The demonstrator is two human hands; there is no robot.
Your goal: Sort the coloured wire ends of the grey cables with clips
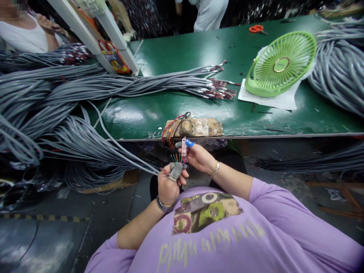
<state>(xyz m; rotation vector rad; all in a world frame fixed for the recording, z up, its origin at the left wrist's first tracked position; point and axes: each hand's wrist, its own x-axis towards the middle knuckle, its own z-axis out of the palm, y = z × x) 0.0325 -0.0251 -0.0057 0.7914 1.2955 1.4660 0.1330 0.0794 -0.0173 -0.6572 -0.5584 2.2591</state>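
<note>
My left hand (170, 185), a grey cover on its thumb, is closed around the end of a grey cable (143, 165). Several thin coloured wires (176, 158) fan out above that thumb: green, orange, red and purple among them. My right hand (200, 157) pinches a small pale piece with dark markings (184, 147), held upright just over the wire tips; its exact kind is unclear. Blue tape wraps one right fingertip. Whether the wires touch the pale piece I cannot tell. Just beyond my hands, a worn wooden block (203, 127) with red and black leads sits at the table edge.
Bundles of grey cable (127, 87) cover the left of the green table (170, 51). A green fan (281, 64) stands on paper at right, near a large cable coil (338, 72). Orange-handled scissors (256, 29) lie at the back. Other people are across the table.
</note>
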